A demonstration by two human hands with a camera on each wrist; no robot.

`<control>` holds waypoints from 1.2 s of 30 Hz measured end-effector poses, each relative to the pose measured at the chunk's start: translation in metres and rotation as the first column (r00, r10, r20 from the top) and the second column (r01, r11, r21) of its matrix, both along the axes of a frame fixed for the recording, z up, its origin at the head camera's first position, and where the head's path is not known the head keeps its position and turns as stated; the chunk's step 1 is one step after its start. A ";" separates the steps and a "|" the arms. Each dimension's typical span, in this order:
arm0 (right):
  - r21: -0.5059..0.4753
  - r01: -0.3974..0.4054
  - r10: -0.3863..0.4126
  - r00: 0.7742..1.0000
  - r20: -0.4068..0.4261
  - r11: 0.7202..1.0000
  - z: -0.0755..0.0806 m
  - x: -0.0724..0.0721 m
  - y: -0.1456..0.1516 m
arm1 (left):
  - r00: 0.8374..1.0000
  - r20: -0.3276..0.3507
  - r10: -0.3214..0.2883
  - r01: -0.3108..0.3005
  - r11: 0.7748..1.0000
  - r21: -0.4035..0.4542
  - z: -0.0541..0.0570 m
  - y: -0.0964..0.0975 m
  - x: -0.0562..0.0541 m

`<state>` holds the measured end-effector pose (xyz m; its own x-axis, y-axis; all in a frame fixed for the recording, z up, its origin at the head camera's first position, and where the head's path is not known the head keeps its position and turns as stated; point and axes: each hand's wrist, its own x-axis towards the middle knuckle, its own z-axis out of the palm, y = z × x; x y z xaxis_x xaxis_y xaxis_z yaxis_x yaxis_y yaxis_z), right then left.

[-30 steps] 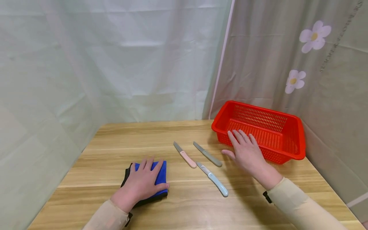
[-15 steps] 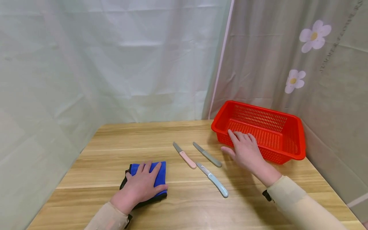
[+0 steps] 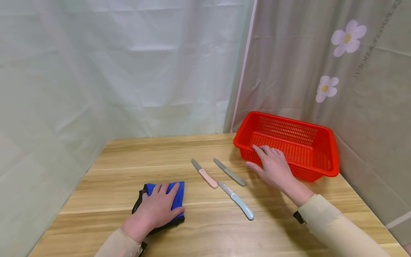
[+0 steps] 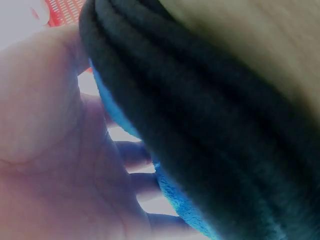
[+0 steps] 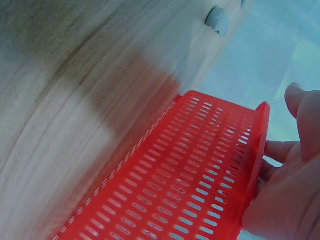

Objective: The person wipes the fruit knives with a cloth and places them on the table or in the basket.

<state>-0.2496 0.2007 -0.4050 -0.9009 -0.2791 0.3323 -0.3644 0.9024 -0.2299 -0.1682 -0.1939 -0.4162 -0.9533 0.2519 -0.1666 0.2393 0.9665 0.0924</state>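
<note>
A folded blue cloth with black edging (image 3: pixel 178 202) lies on the table at the front left. My left hand (image 3: pixel 154 210) rests on top of it, fingers spread and thumb out to the right; the left wrist view has the cloth's thick dark folds (image 4: pixel 200 115) up close. At the right, my right hand (image 3: pixel 273 167) hangs over the near rim of a red plastic basket (image 3: pixel 321 168). Its fingers dip inside, bent slightly, while the thumb (image 5: pixel 295 100) sticks out. Between the hands lie three knives: pink-handled (image 3: pixel 208 178), grey-handled (image 3: pixel 235 176) and light-blue-handled (image 3: pixel 243 207).
A wood-grain table (image 3: pixel 128 160) carries everything. Pale curtains (image 3: pixel 160 71) enclose the back and sides, with printed flowers (image 3: pixel 348 38) on the right one. The basket stands at the table's back right, close to the curtain.
The right hand's fingers have bent down over the basket's rim. The left hand has drawn back a little on the cloth. The whole head view has shifted slightly; the knives stay put.
</note>
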 end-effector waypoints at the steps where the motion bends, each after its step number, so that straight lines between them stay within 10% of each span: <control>1: -0.001 -0.003 0.003 1.000 -0.003 1.000 0.000 0.000 0.000 | 1.000 -0.002 -0.004 0.004 1.000 0.003 0.000 0.000 0.000; 36: -0.048 -0.117 0.117 0.993 -0.014 0.992 0.002 -0.018 0.002 | 0.991 0.026 -0.134 0.131 0.987 0.096 -0.006 -0.019 -0.016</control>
<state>-0.2673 0.2030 -0.4029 -0.8591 -0.3656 0.3582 -0.4696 0.8415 -0.2673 -0.1841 -0.2127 -0.4225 -0.9048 0.3917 -0.1669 0.3601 0.9132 0.1906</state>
